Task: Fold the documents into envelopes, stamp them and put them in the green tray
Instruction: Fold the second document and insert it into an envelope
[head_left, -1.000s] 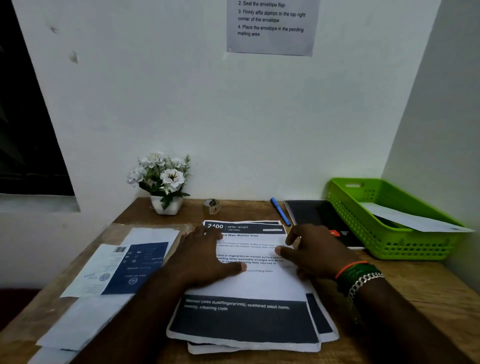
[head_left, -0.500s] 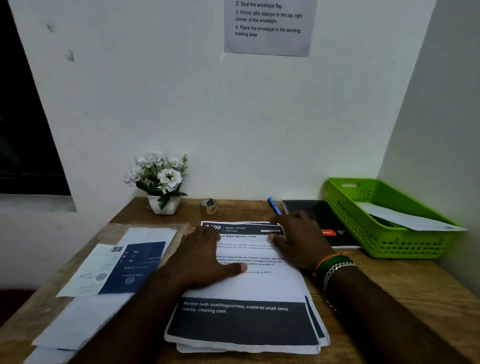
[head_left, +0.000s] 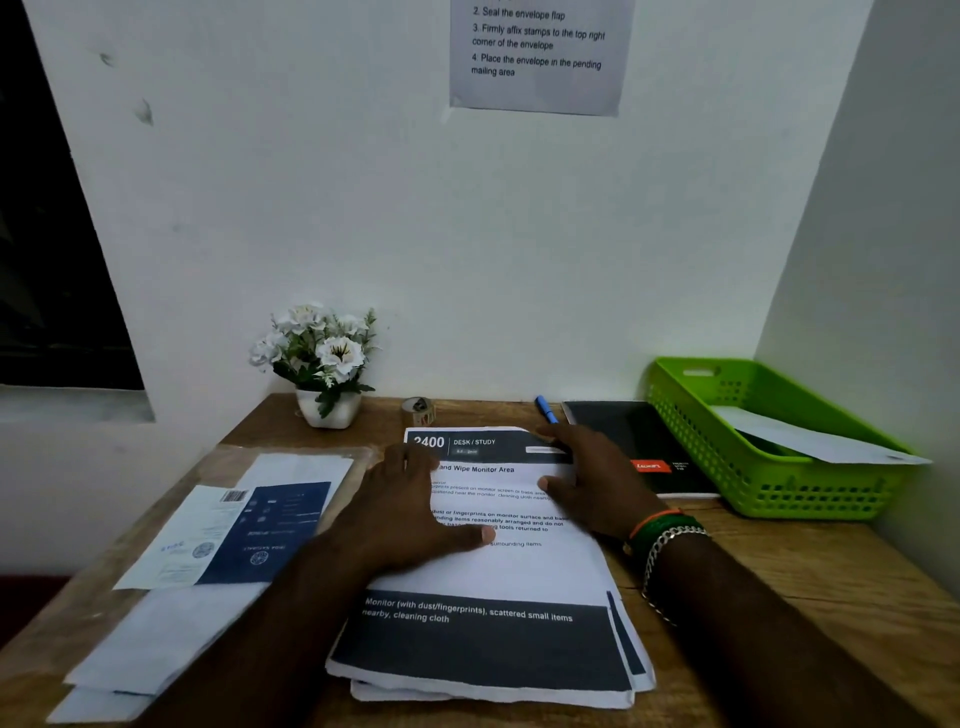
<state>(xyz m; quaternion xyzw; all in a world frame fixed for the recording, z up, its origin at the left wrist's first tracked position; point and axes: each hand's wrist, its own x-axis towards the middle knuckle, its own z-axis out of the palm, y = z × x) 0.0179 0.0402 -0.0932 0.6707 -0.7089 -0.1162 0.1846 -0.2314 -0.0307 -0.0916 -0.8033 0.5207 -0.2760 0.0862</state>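
White walls close in a corner behind a wooden counter (head_left: 779, 561), with a printed instruction sheet (head_left: 537, 52) taped at the top centre of the frame. At the bottom centre lies the stack of documents (head_left: 488, 639), its top sheet printed with dark bands at both ends. Both hands rest on that top sheet. The left hand (head_left: 410, 514) lies flat across the middle of the page, its grip spread, fingers straight and thumb reaching toward the text. The right hand (head_left: 597, 480) sits at the sheet's upper right, fingers extended toward the far corner near the blue pen (head_left: 544, 408); its grip looks flat and relaxed, pinching nothing that can be seen.

Envelopes (head_left: 171, 639) lie at the lower left of the frame, partly under a blue and white leaflet (head_left: 244, 530). The green tray (head_left: 769, 488) stands at the right edge, with one white envelope (head_left: 810, 441) already lying across it. A black notebook (head_left: 634, 441) sits between the stack and the tray, and a small roll (head_left: 418, 410) and a pot of white flowers (head_left: 324, 358) stand against the wall.

The step in hand appears to be the start of folding one more document. The next move likely calls for the right fingers to peel only the top sheet's far edge free and bring it toward the near edge, while the left palm keeps the rest of the stack from sliding.
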